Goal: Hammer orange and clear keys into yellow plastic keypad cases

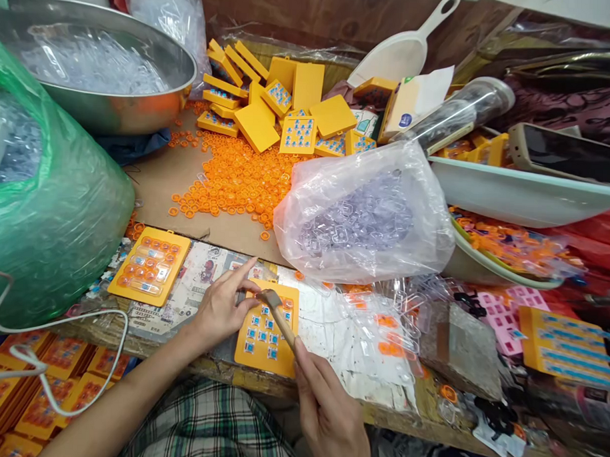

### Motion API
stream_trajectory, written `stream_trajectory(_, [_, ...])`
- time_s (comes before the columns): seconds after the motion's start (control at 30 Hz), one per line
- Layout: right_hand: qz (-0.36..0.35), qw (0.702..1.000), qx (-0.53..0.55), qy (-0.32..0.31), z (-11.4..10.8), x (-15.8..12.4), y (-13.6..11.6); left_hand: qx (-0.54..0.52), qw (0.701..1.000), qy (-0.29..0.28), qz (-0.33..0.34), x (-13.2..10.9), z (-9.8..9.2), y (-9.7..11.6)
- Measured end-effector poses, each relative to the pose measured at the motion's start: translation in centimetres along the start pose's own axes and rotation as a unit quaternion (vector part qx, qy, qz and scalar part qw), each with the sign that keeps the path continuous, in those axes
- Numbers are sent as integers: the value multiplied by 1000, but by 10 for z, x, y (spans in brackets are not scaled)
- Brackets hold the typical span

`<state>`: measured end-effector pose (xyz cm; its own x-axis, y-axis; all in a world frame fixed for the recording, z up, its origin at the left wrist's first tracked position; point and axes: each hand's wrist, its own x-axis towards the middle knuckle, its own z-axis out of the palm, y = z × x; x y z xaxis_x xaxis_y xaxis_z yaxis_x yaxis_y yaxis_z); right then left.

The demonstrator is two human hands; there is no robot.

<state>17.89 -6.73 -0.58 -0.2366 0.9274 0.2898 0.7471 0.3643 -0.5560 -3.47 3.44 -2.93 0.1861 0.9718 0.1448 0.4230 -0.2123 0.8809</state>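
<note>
Hammer (285,326) slants over the yellow panel (261,357) between both hands (221,311).

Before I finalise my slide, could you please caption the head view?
Left grip at a yellow panel, right grip around a hammer, orange rings heaped beyond.

Yellow panel (256,342) lying flat, blue-centred inserts (262,335) in rows on it, small wooden-handled hammer (283,325) slanted over the panel, head (269,297) toward its far edge
</note>
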Motion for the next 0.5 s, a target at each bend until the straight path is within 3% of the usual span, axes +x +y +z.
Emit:
stream_trajectory(0.07, [17, 1000, 23, -1, 2, 0, 2, -12, 1000, -3, -23, 2, -3, 1])
stream_trajectory(0.13, [42, 997, 41, 48, 3, 3, 5, 1, 999, 26, -34, 15, -5, 4])
stream_trajectory(0.23, [60, 990, 46, 121, 1, 11, 11, 83, 993, 85, 4, 55, -2, 6])
stream_trajectory(0.37, [93, 985, 61, 133, -4, 16, 15, 149, 987, 42, 31, 110, 7, 3])
stream_trajectory(0.5, [124, 979, 59, 153, -5, 2, 19, 156, 987, -8, 46, 118, 7, -6])
